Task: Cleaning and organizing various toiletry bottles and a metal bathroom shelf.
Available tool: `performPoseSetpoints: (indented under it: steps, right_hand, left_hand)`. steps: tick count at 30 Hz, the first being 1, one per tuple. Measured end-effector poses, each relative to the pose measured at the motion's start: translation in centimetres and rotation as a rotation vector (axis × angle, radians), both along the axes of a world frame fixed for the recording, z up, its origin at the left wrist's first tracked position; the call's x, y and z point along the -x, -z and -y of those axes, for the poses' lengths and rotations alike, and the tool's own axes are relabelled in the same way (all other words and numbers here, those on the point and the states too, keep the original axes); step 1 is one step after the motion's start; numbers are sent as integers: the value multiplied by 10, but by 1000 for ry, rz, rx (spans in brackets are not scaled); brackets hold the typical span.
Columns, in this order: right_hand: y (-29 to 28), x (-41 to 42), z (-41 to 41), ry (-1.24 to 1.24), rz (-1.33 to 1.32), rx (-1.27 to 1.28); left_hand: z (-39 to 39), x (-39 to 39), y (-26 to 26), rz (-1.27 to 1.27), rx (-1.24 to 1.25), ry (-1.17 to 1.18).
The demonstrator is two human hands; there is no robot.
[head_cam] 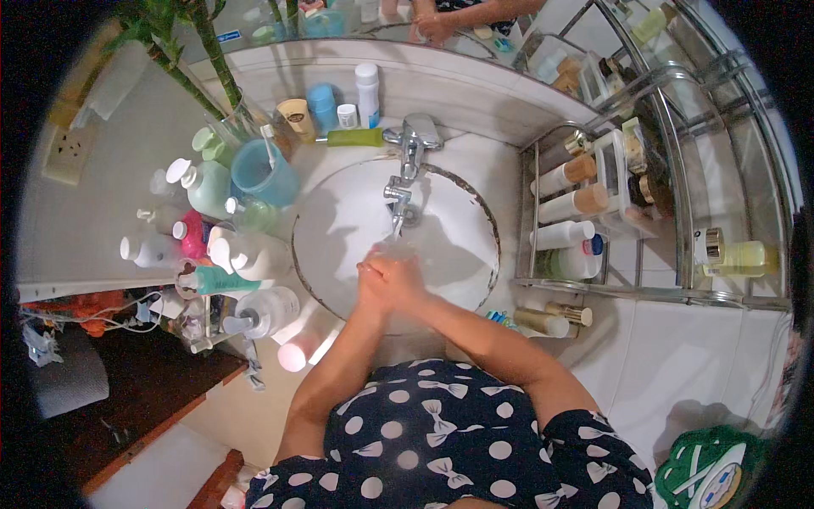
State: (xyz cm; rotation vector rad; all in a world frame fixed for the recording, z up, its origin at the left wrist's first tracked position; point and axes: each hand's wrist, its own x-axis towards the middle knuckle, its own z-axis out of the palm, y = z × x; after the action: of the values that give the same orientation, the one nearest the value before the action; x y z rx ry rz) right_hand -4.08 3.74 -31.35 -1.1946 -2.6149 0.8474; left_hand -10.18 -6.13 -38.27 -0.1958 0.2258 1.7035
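My left hand (373, 283) and my right hand (404, 280) are clasped together over the front half of a white washbasin (331, 254). Water (397, 226) runs onto them from the swivel spout (399, 194) of a chrome faucet (414, 143). The fingers overlap, and their far ends blur in the splash. Whether anything lies between the palms is hidden. Dark, worn sealant (493, 223) follows part of the basin's rim.
Left of the basin crowd pump bottles (210, 184), a blue cup (264, 172) with a toothbrush (268, 149), and a clear dispenser (270, 312). A metal rack (528, 210) with cosmetics stands right. Behind are a green tube (356, 137) and a mirror (381, 25).
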Motion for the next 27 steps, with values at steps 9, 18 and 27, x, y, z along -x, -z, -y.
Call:
performPoseSetpoints:
  steps: [9, 18, 27]
  right_hand:
    - [-2, 1, 36, -86, -36, 44]
    - [11, -24, 16, -182, 144, 92]
    - [47, -26, -18, -49, -453, 553]
  left_hand:
    - [13, -8, 0, 66, -466, -53]
    - [1, 1, -16, -40, 342, -68]
    - [-3, 12, -66, -404, 422, -139]
